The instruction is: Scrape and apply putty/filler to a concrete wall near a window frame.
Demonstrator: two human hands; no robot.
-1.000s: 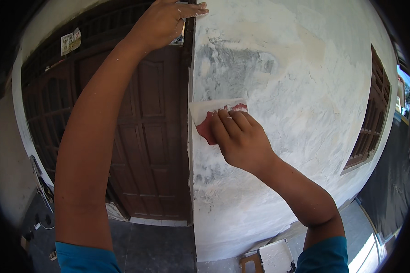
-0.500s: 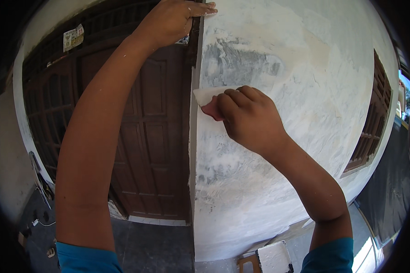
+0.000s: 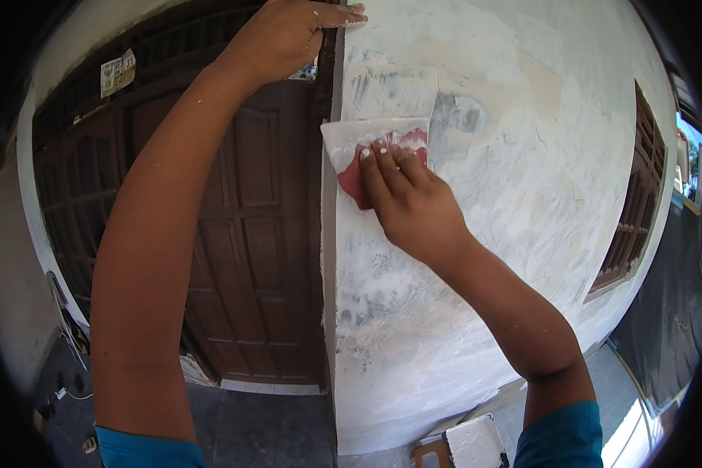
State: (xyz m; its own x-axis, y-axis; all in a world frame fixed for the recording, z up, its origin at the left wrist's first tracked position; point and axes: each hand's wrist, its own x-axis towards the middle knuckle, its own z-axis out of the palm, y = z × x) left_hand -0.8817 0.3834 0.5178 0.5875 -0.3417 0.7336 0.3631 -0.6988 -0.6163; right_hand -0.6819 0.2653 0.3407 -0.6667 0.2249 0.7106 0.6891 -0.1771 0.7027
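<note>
My right hand (image 3: 413,204) grips a wide, flat red putty spreader (image 3: 352,186) coated with white putty along its top. Its fingers lie over the spreader's face, with white smears on the fingertips. The spreader rests against the white wall (image 3: 507,187) beside the wall's corner. Just above its edge is a smooth pale strip of putty (image 3: 390,93), and to the right of that a grey patch (image 3: 458,115) shows. Higher up, my left hand (image 3: 285,43) has its putty-dotted fingers stretched out onto the wall's corner edge, holding nothing.
To the left stands a dark brown panelled door (image 3: 257,257) with a paper notice (image 3: 118,73). Down by the wall's foot, a tray of white putty (image 3: 476,444) stands next to a brown frame-like piece (image 3: 430,454). A barred window (image 3: 636,187) is on the right.
My right hand has moved up, and the spreader's face with its putty now shows. A pale layer covers part of the grey patch. My left hand stays at the corner.
</note>
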